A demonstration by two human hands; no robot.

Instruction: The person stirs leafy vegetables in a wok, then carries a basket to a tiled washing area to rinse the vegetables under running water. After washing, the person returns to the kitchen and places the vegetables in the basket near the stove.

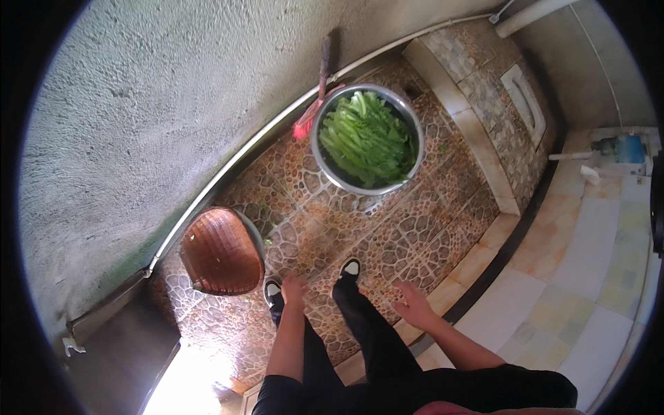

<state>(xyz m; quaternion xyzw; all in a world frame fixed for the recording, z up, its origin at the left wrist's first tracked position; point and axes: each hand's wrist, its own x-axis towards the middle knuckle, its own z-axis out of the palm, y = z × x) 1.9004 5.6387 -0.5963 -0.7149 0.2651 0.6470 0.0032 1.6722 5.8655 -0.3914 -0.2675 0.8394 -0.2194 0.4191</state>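
My left hand (294, 288) hangs over the floor just right of a shoe, holding nothing, its fingers slightly blurred. To the right, my right hand (413, 305) is held with thumb and fingers apart and nothing in it. Nearest to my left hand is a brown woven basket (223, 251), tilted over what looks like a pale round basin (254, 231) that it mostly hides. Farther ahead stands a round metal basin (332, 179) heaped with green leafy vegetables (368, 137). Neither hand touches the basket or the basin.
A brush with red bristles (302, 128) leans at the rough wall (155, 104) behind the basin. A raised tiled step (467, 124) holds a white squat toilet (524, 104). Patterned tiles cover the floor (410, 244). Bright light enters at lower left.
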